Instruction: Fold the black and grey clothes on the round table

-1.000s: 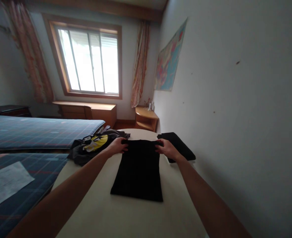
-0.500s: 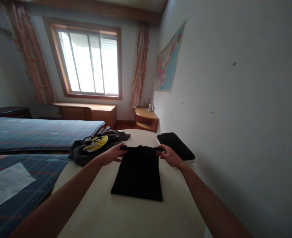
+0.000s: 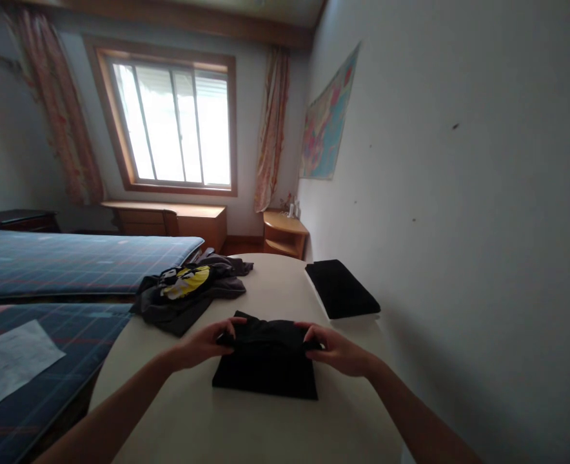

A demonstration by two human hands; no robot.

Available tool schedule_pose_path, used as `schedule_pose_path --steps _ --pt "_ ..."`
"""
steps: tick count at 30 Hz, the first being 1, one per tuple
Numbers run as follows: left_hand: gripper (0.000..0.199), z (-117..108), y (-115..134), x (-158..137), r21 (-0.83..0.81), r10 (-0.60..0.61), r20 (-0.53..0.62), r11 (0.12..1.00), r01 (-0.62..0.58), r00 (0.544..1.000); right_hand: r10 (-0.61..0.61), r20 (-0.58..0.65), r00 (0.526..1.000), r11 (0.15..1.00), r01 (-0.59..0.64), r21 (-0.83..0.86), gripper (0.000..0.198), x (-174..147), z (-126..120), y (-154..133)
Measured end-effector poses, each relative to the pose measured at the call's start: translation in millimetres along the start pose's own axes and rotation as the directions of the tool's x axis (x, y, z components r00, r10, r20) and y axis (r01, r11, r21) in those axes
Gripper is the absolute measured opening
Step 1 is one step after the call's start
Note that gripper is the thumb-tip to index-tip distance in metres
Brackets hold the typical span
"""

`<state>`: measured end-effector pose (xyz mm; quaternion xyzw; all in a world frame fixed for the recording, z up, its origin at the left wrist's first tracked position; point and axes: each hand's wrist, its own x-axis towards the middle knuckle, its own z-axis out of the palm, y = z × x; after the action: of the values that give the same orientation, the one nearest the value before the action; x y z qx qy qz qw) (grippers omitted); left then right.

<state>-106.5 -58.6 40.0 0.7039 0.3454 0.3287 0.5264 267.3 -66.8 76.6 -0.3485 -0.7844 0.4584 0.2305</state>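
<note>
A folded black garment (image 3: pixel 265 377), perhaps a shirt, lies on the cream table (image 3: pixel 246 425) in front of me. My left hand (image 3: pixel 212 341) pinches its left side, and my right hand (image 3: pixel 336 348) pinches the right side at about the same height. Between the hands the far part of the cloth is lifted and doubled over toward me, while the near edge rests flat on the table. Fingertips on both sides are partly hidden by the fabric.
A crumpled dark grey shirt (image 3: pixel 169 303) with a yellow print lies at the table's left edge. Folded black cloth (image 3: pixel 345 290) rests on something white at the right, near the wall. Left of the table stands a bed with a blue plaid mattress (image 3: pixel 96 258) and a paper sheet (image 3: pixel 14 361).
Both hands have come toward me, bringing the far edge of the black garment with them, so it now folds over the near part. The near edge has stayed in place.
</note>
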Motion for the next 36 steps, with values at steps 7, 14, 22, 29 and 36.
schedule_pose_path --steps 7,14,22,29,36 --pt "0.026 9.5 -11.1 -25.4 0.240 0.003 0.114 0.970 -0.031 0.994 0.084 0.126 0.988 0.996 -0.087 0.011 0.025 -11.9 15.1 5.7" --pt "0.025 23.7 -4.0 -30.7 0.393 -0.019 0.091 0.919 -0.018 0.996 0.069 0.072 0.995 0.990 -0.060 -0.124 0.019 -14.4 22.9 1.8" --pt "0.022 21.3 -10.5 -35.8 0.356 0.043 -0.001 0.934 -0.040 0.999 0.059 0.020 0.998 0.976 -0.053 -0.212 0.028 -22.6 31.3 2.6" --pt "0.048 -5.5 -36.6 -1.8 0.355 0.029 -0.429 0.924 0.140 0.903 0.062 -0.305 0.950 0.996 -0.080 -0.044 0.038 1.5 9.5 38.9" --pt "0.046 -12.3 -44.7 17.1 0.384 0.026 -0.313 0.918 0.102 0.949 0.060 -0.330 0.942 0.986 -0.107 -0.129 0.039 28.4 2.3 71.1"
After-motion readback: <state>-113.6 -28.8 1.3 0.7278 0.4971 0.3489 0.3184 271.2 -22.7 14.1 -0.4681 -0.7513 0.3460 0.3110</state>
